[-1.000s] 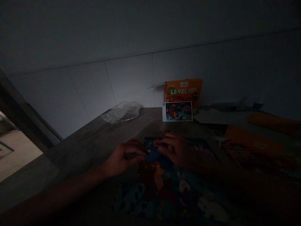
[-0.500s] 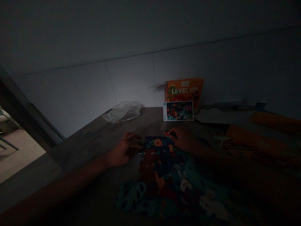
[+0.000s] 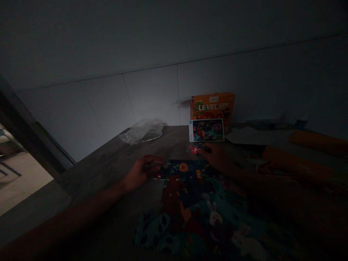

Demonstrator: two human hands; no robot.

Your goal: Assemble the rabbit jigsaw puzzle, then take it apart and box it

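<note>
A partly assembled jigsaw puzzle [image 3: 187,188] with dark blue, red and teal pictures, white rabbits among them, lies on the grey table. At its upper left edge is my left hand [image 3: 141,172], fingers apart and slightly bent. Just under those fingertips a puzzle piece [image 3: 158,177] with a red patch shows beside the assembled part. Beyond the top edge, my right hand [image 3: 214,154] has its fingers closed on a red and dark blue puzzle piece [image 3: 194,149]. Dim light hides the finer finger detail.
A picture card [image 3: 208,130] leans on an orange box [image 3: 213,105] marked "LEVEL UP!" against the wall. Crumpled clear plastic [image 3: 143,131] lies at the back left. White paper [image 3: 244,135] and orange packaging [image 3: 296,159] cover the right side.
My right hand has moved slightly up, off the puzzle's top edge, with the red piece. The left hand has shifted slightly, and the piece beneath it now shows more.
</note>
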